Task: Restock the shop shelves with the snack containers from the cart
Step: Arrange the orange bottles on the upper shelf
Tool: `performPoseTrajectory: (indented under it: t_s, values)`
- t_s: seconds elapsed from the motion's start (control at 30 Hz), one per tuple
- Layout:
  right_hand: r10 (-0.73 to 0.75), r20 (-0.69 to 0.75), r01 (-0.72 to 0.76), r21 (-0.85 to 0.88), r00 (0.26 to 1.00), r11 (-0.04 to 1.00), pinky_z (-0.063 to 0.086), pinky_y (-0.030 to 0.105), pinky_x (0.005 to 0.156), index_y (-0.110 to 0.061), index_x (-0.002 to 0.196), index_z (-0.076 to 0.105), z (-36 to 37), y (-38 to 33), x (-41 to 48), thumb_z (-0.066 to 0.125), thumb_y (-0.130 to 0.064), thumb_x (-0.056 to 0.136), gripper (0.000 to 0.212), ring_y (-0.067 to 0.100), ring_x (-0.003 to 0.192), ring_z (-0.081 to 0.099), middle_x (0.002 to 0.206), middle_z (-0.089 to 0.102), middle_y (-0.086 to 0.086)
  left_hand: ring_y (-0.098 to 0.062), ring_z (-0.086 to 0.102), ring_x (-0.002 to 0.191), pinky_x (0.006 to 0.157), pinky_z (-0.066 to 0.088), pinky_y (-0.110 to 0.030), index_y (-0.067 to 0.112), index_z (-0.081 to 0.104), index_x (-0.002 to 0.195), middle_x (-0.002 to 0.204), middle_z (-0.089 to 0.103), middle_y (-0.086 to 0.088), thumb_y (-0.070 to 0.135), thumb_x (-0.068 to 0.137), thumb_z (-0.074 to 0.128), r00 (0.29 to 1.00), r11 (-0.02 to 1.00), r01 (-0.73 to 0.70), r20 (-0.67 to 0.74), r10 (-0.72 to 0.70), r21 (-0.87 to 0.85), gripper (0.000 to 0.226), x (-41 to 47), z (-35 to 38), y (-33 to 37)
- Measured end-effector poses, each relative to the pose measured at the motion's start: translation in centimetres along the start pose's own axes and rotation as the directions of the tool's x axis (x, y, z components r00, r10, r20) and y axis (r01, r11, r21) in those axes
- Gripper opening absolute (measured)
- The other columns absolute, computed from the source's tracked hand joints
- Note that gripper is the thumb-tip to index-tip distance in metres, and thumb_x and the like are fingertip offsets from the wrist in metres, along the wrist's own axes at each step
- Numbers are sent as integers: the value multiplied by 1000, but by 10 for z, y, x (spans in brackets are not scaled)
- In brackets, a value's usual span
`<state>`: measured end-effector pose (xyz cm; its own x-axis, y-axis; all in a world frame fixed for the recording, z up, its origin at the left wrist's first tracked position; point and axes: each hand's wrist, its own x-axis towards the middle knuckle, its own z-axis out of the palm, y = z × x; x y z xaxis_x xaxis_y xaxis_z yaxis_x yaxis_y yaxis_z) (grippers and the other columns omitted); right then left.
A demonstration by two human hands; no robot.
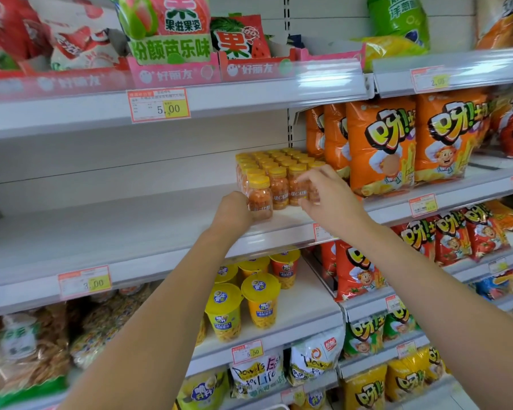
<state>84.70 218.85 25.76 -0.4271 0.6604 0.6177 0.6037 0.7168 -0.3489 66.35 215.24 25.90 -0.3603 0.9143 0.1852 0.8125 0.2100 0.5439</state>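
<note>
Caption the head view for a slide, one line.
Left hand and right hand grip yellow-capped snack bottles on a shelf beside orange chip bags.

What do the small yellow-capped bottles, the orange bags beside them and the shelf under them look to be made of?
Small bottles: probably clear, glossy plastic; the orange contents show through. Their yellow caps look like opaque plastic.
Orange bags: shiny printed film, crinkled and catching glare.
Shelf: likely painted metal, going by its flat, white, matt surface.
</note>
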Motion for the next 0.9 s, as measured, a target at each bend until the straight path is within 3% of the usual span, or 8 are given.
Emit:
performPoseTrajectory:
  t_s: [0.1,0.2,0.33,0.47,0.57,0.67,0.8,0.9]
  values:
    - [-5,28,4,42,1000,999,47,33,89,-16,116,57,4,-4,-24,63,-14,87,30,16,101,53,119,44,0,-25,58,77,63,39,-27,6,58,77,69,53,-5,47,74,75,1000,999,1,-21,-1,32,45,0,1,1]
    - [11,74,-15,58,997,998,46,33,93,-16,116,56,6,-5,-46,62,-11,87,30,16,105,51,118,42,-2,-30,65,90,65,42,-35,9,48,65,72,59,-16,49,74,74,999,998,7,-33,-5,58,48,-8,-1,3]
    - [43,117,-52,80,992,995,46,31,82,-15,110,56,15,-18,-71,62,-14,88,23,17,89,56,110,48,0,-27,61,103,83,45,-33,7,64,113,114,66,-14,37,89,61,940,977,-211,-270,207,14,38,-57,-1,-9]
    - [63,235,-92,116,970,989,40,32,62,-15,82,49,53,-38,-112,68,-20,85,20,17,69,52,78,54,-2,-21,60,70,63,43,-30,11,62,77,78,64,-2,36,92,55,882,934,-347,-366,296,-82,30,-145,22,-58]
    - [70,429,-127,106,900,986,29,31,57,-15,75,45,101,-52,-153,69,-19,85,26,18,65,45,68,46,-4,-24,48,53,56,35,-35,10,48,58,55,52,-7,41,92,52,967,982,-189,-177,182,-18,47,-199,50,-122]
    - [88,619,-191,103,781,976,30,30,61,-13,81,46,156,-61,-203,67,-19,86,22,19,72,47,77,49,-1,-28,53,56,53,33,-32,6,52,60,57,56,-12,41,92,55,996,996,83,18,-84,42,47,-242,82,-200]
    - [189,798,-286,-22,572,958,37,30,65,-16,108,48,228,-65,-269,61,-33,91,28,22,87,57,100,54,1,-24,64,85,64,41,-26,14,65,91,96,68,-8,27,90,59,879,919,393,276,-388,39,14,-300,118,-287]
    - [370,803,-379,-196,468,904,42,27,57,-8,135,37,267,-58,-305,53,-25,95,47,24,83,58,119,55,15,-21,63,83,58,42,-16,19,62,115,107,65,-9,26,89,61,795,866,499,377,-476,41,26,-335,140,-322]
